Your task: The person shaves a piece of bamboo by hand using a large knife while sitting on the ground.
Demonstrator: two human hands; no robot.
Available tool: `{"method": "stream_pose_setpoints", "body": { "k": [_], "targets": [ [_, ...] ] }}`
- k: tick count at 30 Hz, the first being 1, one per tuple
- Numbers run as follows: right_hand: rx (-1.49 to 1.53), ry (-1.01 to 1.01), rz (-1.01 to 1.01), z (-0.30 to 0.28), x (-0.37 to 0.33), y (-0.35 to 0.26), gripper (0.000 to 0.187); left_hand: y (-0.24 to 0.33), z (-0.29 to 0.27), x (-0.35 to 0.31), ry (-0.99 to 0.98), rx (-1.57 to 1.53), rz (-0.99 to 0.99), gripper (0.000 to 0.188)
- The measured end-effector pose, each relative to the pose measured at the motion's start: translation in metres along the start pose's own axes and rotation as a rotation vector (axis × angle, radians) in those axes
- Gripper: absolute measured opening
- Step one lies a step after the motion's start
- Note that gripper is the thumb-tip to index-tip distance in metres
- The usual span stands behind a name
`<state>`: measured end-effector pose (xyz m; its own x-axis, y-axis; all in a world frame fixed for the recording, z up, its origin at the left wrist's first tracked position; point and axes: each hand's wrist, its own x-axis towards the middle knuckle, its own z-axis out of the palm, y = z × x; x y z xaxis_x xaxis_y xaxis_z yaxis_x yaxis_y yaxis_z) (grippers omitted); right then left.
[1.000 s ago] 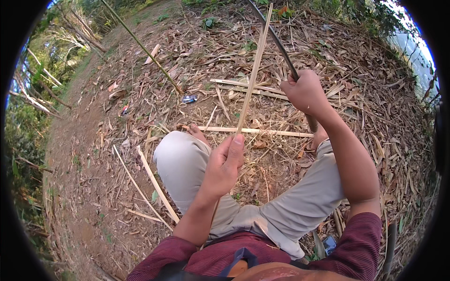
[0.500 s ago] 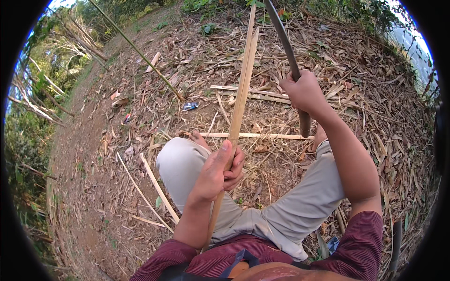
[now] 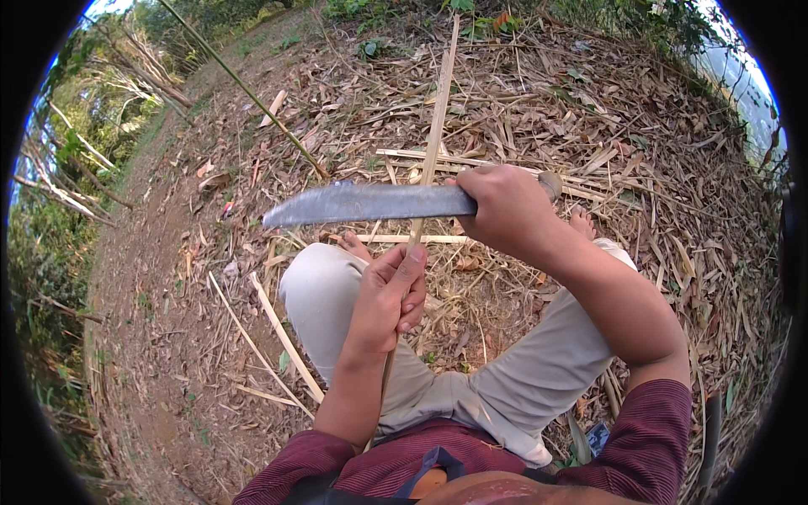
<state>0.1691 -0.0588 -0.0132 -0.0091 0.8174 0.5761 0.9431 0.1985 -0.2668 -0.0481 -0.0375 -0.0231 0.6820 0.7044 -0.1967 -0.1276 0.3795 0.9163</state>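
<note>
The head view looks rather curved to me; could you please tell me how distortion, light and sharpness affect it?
Head view: fisheye bending bows the ground toward a black round rim; soft, even daylight with no hard shadows; a dull sheen on the knife blade in the right hand; sky at the upper corners is washed out; the left hand on the bamboo strip is sharp, with no evident motion blur.

A single head-worn fisheye view looks steeply down over the seated person's lap and forearms, close to both hands, with leaf-littered ground [image 3: 589, 126] curving away toward the dark round rim and trees at the left edge.
</note>
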Motion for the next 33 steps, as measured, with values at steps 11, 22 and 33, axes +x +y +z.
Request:
{"method": "stream_pose_setpoints", "body": {
  "k": [11, 22, 33],
  "targets": [
    [-0.153, -0.091, -0.133, 0.018, 0.001, -0.022, 0.014, -0.033, -0.003, 0.014, 0.377, 0.246, 0.319, 0.012],
    [-0.149, 0.043, 0.365, -0.015, 0.041, 0.037, 0.013, -0.017, -0.002, -0.011, 0.322, 0.516, 0.289, 0.021],
    [-0.101, 0.063, 0.309, -0.022, 0.037, 0.047, 0.02, -0.031, -0.002, -0.009, 0.323, 0.593, 0.288, 0.022]
  ]
}}
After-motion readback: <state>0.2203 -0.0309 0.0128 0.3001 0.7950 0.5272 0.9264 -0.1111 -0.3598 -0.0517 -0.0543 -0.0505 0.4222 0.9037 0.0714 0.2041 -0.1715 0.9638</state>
